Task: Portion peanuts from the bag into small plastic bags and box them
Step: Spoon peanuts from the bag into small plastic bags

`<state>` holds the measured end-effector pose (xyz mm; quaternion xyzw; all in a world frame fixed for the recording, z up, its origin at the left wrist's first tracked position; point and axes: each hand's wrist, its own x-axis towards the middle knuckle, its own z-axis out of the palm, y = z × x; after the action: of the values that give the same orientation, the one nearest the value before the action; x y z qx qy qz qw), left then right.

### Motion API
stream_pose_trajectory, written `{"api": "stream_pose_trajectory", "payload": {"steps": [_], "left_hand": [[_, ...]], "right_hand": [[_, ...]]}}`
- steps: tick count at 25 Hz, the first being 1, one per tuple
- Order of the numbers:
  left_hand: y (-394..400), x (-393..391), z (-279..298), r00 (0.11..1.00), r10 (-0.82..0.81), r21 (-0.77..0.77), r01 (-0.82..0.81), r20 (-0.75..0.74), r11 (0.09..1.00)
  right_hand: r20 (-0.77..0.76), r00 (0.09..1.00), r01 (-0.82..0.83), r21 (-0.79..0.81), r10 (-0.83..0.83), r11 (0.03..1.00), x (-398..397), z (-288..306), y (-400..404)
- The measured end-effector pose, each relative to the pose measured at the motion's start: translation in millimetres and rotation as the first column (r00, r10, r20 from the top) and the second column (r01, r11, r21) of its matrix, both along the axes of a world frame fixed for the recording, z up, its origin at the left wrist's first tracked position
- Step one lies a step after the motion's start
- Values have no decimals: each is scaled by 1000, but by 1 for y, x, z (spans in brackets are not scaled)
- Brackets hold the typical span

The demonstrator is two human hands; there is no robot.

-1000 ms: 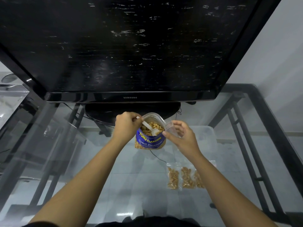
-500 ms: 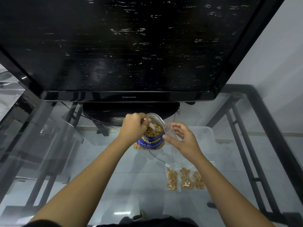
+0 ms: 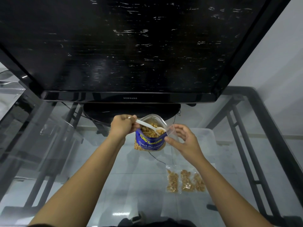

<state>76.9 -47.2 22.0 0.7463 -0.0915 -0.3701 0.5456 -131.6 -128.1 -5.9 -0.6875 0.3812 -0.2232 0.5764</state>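
Three filled bags [image 3: 185, 181] are laid flat on glass table [image 3: 131, 185], near R forearm. Farther, empty bag [image 3: 170, 131] is pinched open by R hand [image 3: 185, 141]. Spoon [image 3: 147, 126] w/ peanuts is gripped in L hand [image 3: 122, 126], over open peanut bag [image 3: 149, 141]. TV [image 3: 131, 46] beyond.

"SAMSUNG" on television bezel [image 3: 130, 98], "TONG GARDEN", "Peanuts" on peanut bag [image 3: 149, 142]

Open blue peanut bag [image 3: 148, 141] upright beside three filled small bags [image 3: 185, 181].

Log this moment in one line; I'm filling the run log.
left hand: holds spoon | spoon: over peanut bag | right hand: holds small bag open
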Motion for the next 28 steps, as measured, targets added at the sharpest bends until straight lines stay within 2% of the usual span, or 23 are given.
{"api": "stream_pose_trajectory", "payload": {"steps": [6,9,13,16,19,20,21,23,24,25,26,28], "left_hand": [[3,14,-11,997,64,-5,-64,-53,998],[7,25,-7,995,89,-19,-90,-55,996],[5,44,16,990,128,-95,-133,-58,987],[2,48,35,999,33,-111,-31,18,993],[-1,36,55,973,-99,-103,122,208,987],[0,30,63,929,-160,-112,208,335,972],[1,23,72,840,-226,-103,314,494,944],[5,11,90,590,-285,-50,486,755,873],[6,9,96,514,-265,-46,514,816,857],[6,11,98,498,-231,-66,510,836,858],[5,16,98,538,-185,-117,478,822,871],[5,32,87,725,-76,-259,340,684,904]], "right_hand": [[-24,999,30,-31,-30,999,-2,4,-1],[-78,994,60,-144,-72,988,1,11,-5],[-168,986,-41,-312,-12,949,18,19,-7],[-170,985,-67,-353,7,933,33,21,-5],[-112,994,-29,-313,-7,949,44,22,-1],[-82,996,-4,-290,-21,957,47,23,2],[-41,998,32,-255,-44,966,50,24,4],[42,993,112,-178,-106,978,53,26,6],[63,989,139,-156,-131,978,54,27,7],[67,987,157,-146,-149,977,54,27,7],[61,985,167,-140,-159,976,54,28,7],[42,984,175,-140,-171,975,50,26,6]]}}
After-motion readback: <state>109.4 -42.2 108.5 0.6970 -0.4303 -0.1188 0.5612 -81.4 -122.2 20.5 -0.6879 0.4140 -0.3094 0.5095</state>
